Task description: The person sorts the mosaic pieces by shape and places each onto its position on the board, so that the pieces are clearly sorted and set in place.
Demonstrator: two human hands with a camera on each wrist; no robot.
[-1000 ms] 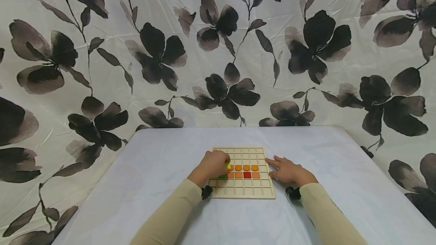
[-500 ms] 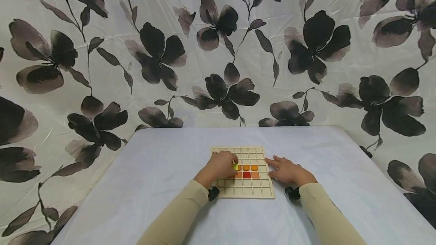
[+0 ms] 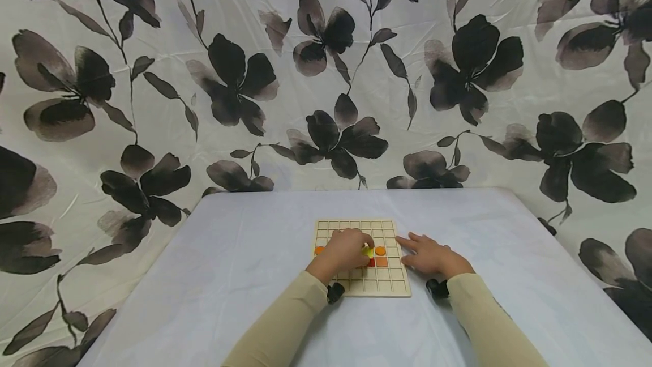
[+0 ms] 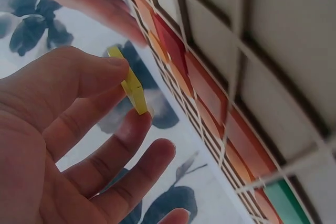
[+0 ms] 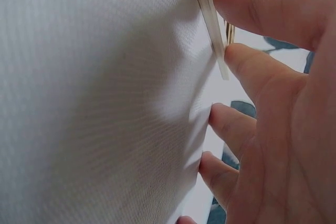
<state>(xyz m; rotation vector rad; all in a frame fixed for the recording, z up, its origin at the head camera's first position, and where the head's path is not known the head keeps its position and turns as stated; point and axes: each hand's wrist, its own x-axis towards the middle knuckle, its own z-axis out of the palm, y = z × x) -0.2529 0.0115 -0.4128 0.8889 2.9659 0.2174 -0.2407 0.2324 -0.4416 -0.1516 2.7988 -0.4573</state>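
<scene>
A pale wooden grid board lies on the table with coloured pieces in two of its rows. My left hand is over the board, pinching a small flat yellow piece between thumb and fingertips. In the left wrist view, the near row holds orange squares, a red square and a green square. Beside it runs a row of orange discs, partly covered by my left hand in the head view. My right hand has its fingers spread, with fingertips at the board's right edge.
A white cloth covers the table around the board. Behind and beside it hangs a white sheet printed with dark flowers. Small black devices sit at my left wrist and right wrist.
My left hand has moved right along the board with the yellow piece, uncovering an orange disc on the left. My right hand has stayed at the right edge.
</scene>
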